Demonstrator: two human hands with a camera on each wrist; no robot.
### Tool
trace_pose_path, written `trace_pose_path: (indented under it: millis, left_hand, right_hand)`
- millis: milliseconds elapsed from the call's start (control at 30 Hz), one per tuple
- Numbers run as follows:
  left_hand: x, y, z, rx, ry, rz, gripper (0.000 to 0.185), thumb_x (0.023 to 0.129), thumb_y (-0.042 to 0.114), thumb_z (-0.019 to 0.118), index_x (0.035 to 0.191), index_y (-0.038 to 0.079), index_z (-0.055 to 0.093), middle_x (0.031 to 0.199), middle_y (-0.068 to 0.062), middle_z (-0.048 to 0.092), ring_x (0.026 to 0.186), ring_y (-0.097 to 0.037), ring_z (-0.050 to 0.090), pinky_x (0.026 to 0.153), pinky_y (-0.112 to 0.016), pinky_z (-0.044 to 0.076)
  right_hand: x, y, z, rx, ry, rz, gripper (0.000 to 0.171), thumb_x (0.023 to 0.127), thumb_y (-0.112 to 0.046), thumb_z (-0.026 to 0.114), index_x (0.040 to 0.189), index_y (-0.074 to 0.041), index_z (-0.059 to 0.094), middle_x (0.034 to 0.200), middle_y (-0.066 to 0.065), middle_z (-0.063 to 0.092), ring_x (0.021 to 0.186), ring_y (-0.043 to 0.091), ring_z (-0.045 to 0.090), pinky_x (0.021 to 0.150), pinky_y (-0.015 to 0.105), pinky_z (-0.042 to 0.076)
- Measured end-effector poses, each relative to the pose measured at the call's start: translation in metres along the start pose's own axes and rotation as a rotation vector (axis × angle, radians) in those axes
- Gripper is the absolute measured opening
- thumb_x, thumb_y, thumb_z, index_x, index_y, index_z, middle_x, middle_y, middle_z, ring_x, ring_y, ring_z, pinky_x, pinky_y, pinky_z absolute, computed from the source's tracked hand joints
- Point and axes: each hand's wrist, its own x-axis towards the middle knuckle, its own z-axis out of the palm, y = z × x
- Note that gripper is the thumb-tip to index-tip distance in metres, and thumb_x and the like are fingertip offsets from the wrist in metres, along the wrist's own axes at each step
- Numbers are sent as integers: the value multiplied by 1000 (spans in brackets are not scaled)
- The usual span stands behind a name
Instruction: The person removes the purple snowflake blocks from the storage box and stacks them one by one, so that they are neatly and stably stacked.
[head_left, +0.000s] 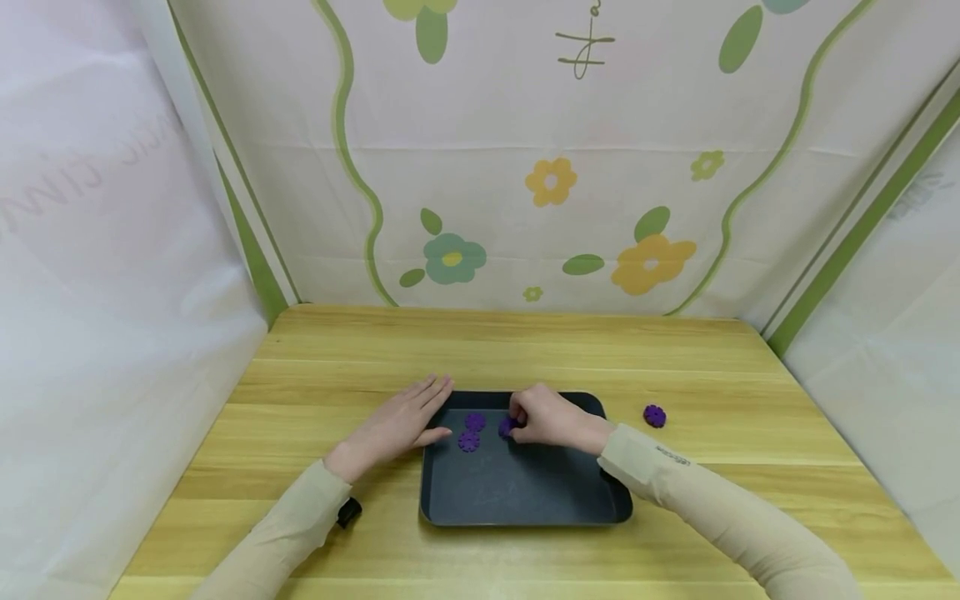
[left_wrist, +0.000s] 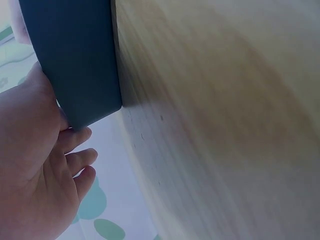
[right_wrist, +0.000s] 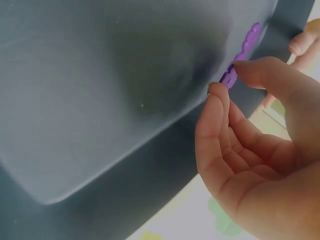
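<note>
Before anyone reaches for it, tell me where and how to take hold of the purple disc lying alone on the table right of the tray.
Pinch the lone purple disc across its notched rim, coming straight down from above. It seems to lie flat on the wooden table, apart from the dark tray, with open space all round, so opposite edges are likely reachable.

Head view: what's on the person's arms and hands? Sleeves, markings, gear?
Both hands are bare, left hand and right hand. Long, close-fitting beige sleeves reach the wrists. The right sleeve has a small line of dark print near the cuff, too small to read. A small black device sits at the left sleeve cuff.
</note>
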Motion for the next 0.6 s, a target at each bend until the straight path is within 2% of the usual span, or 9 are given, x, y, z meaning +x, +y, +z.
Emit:
trace_pose_path:
  millis: [200, 400, 600]
  left_hand:
    - [0, 0, -1, 0, -9, -4, 73, 98, 49, 54, 152, 1, 38, 157, -16, 41, 145, -32, 42, 117, -44, 41]
    - [-1, 1, -2, -12, -9, -7, 73, 98, 48, 54, 152, 1, 38, 156, -16, 41, 145, -32, 42, 117, -44, 40]
    - [-1, 0, -1, -19, 3, -2, 73, 99, 48, 54, 152, 1, 38, 156, -17, 42, 144, -32, 42, 117, -44, 41]
  right_hand:
    - [-8, 0, -5, 10, 30, 29, 18, 82, -13, 78, 93, -1, 72, 84, 7, 72, 67, 5, 57, 59, 17, 50]
    - [-17, 4, -6, -22, 71, 17, 17, 81, -14, 80, 90, -3, 73, 82, 5, 72, 68, 4, 59, 61, 17, 52]
    - [-28, 6, -11, -21, 84, 59, 18, 81, -15, 80, 92, -3, 73, 84, 5, 73, 69, 3, 59, 62, 18, 53]
